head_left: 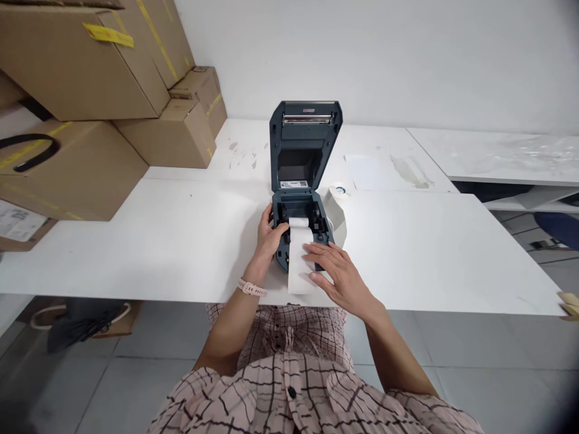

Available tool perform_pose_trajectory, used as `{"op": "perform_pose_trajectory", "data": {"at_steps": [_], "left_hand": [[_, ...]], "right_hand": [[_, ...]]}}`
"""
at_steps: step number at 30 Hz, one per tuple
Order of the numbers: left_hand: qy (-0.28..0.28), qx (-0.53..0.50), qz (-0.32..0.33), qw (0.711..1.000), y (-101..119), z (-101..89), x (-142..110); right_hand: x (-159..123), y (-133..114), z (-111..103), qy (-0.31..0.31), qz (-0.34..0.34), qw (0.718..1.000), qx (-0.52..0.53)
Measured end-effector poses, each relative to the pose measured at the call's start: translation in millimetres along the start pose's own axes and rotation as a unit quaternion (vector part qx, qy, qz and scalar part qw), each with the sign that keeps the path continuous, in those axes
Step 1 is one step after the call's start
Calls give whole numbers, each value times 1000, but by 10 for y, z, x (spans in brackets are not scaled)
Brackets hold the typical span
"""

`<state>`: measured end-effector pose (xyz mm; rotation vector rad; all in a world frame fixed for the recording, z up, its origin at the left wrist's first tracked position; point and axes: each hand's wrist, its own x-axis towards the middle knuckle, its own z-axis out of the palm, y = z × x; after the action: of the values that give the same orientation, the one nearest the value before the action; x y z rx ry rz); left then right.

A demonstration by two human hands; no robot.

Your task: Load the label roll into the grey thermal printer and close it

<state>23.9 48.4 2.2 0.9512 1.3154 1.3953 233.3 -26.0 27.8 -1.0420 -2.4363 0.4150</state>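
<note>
A dark label printer [277, 208] stands on the white table with its lid [302, 141] tipped up and back. Inside it sits a white paper roll [298, 222], and a white label strip [299, 271] runs out over the front toward me. My left hand [270, 236] grips the printer's left side, fingers outside and thumb reaching in by the roll. My right hand [337, 274] lies with fingers stretched out over the right edge of the strip and the printer's front right corner.
Cardboard boxes [76, 66] are stacked on the left. Behind the printer's right side lie a white roll [339, 190] and loose backing paper [335, 220]. A paper sheet [366, 173] and clear plastic [411, 171] lie farther right. The table's front edge [181, 299] is close to me.
</note>
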Motion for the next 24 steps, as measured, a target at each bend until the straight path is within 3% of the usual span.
{"op": "perform_pose_trajectory", "data": {"at_steps": [6,14,19,24], "left_hand": [[-25,-31,-8,999,-62,-16,46],[-32,-28,-12,999,-3,-6,0],[-32,-35,-21,999,6,-7,-2],[-37,-51,-17,998,-37,-8,39]], "right_hand": [[-1,81,-63,-28,-13,999,31],[-96,56,22,-52,-49,996,-49],[-99,60,100,-1,-39,997,-64],[-90,154,117,49,-28,998,-14]]}}
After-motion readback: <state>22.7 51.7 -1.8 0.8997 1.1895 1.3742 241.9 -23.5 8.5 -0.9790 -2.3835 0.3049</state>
